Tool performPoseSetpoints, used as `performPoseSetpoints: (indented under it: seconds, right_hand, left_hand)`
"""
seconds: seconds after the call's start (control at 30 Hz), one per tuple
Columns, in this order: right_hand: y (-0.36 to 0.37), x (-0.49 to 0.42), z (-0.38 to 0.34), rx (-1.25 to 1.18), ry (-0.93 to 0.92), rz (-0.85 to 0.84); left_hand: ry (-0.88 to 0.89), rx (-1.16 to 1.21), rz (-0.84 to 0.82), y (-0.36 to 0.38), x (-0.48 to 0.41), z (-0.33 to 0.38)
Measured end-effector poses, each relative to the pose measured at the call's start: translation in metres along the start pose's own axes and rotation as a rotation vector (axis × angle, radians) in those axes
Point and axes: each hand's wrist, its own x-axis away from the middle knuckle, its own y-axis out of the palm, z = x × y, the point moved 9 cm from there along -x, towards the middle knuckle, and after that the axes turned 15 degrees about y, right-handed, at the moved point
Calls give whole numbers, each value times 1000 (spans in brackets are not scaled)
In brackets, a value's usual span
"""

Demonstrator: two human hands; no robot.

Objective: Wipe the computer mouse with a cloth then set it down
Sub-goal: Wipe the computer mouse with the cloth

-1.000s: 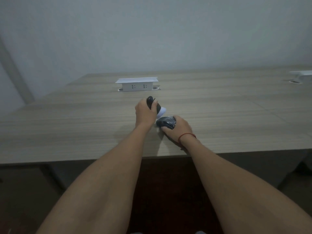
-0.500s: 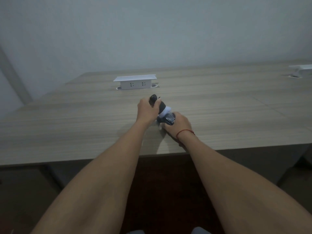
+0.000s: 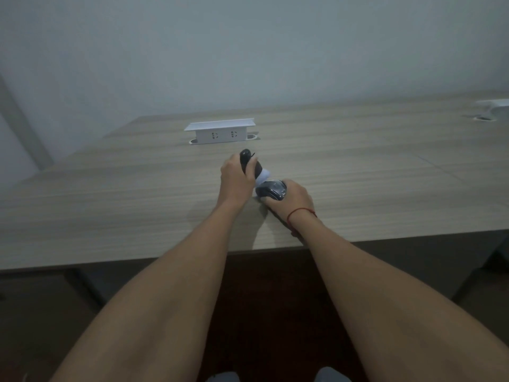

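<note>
- Left hand still grips a dark object and the cloth.
- Right hand keeps clasping the mouse above the table.
- Little has shifted; wiping seems ongoing.

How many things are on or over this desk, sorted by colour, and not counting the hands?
Black: 2, the object in the left hand and the mouse
White: 3, the cloth, the socket box, a second fitting at the far right
Total: 5
</note>
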Motion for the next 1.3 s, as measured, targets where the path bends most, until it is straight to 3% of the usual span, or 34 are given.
performPoseSetpoints:
  seconds: [0.27,0.5,0.7,0.83,0.93,1.03,1.3]
  right_hand:
    - [-4,2,0,-21,-4,25]
    - [1,-1,4,-14,19,7]
    - [-1,1,2,-5,9,19]
    - [-1,-1,3,-5,16,17]
    - [3,-3,5,-7,34,-6]
    - [0,-3,5,-12,41,1]
    - [-7,-2,4,26,30,10]
  left_hand:
    - [-72,-93,-66,15,13,-13]
    - [-15,41,28,12,8,12]
    - [-88,-69,-11,9,13,-19]
    - [-94,51,77,-3,-2,-10]
    - [-32,87,-5,9,-12,6]
    - [34,24,-96,23,-4,11]
    - [-12,-171,-107,7,0,-18]
